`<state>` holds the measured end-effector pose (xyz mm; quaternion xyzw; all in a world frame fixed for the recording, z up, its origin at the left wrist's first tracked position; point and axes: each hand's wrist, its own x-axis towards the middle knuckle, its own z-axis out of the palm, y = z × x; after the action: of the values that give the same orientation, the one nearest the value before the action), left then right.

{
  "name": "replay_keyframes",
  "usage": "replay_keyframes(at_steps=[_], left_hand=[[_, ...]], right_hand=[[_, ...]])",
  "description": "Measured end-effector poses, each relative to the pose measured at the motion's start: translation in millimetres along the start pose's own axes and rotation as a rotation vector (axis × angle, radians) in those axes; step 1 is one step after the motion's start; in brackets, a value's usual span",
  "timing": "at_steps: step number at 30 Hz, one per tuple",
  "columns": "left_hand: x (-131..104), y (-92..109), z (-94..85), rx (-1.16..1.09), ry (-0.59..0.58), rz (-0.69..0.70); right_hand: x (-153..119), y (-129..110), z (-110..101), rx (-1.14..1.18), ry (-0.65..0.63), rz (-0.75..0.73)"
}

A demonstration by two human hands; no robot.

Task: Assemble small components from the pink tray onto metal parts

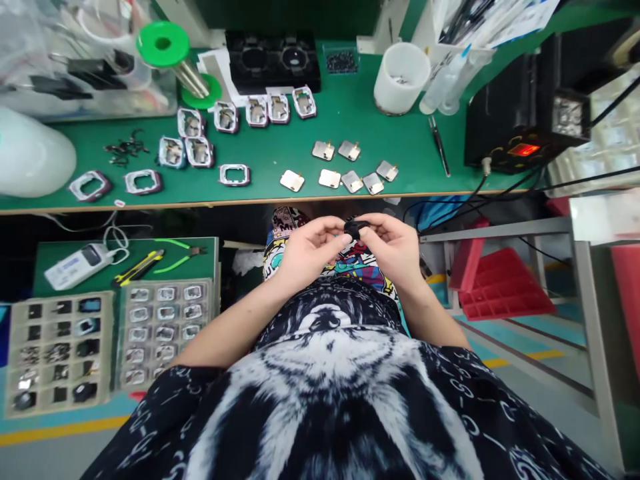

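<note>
- Both hands meet below the table edge, over the lap. Left hand [305, 250] and right hand [395, 248] pinch one small black part [353, 229] between their fingertips; too small to identify.
- Green table [350, 127] at 12 o'clock from the hands.
- Silver square plates [330, 178], seven of them, lie loose just past the table edge, at 12 o'clock.
- Watch-case frames [234, 175] at 11 o'clock: three look empty, about eight further back carry inserts [257, 111].
- Small pile of black clips [125, 147] at 10 o'clock, far left on the table.
- Tweezers [440, 147] at 1 o'clock, untouched.
- Compartment trays [163, 330] at 8 o'clock, mostly filled.
- Judgement: batch partway. Some cases fitted, plates and empty frames left.
</note>
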<state>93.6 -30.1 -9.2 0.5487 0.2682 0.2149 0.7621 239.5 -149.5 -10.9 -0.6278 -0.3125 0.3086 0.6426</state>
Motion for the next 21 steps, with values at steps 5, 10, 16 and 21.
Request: replay_keyframes(at_steps=[5, 10, 16, 21], left_hand=[[-4, -7, -7.2, 0.008, -0.011, -0.106], [-14, -19, -6.4, 0.104, -0.016, -0.219], [8, -38, 5.3, 0.565, -0.178, -0.283], [13, -45, 30.9, 0.724, -0.626, -0.003]], right_hand=[[1, -4, -1, -0.023, -0.1, 0.037], [-19, 8, -17, 0.007, -0.256, 0.141], [-49, 8, -69, -0.481, -0.298, -0.107], [-88, 2, -92, -0.602, -0.32, -0.11]])
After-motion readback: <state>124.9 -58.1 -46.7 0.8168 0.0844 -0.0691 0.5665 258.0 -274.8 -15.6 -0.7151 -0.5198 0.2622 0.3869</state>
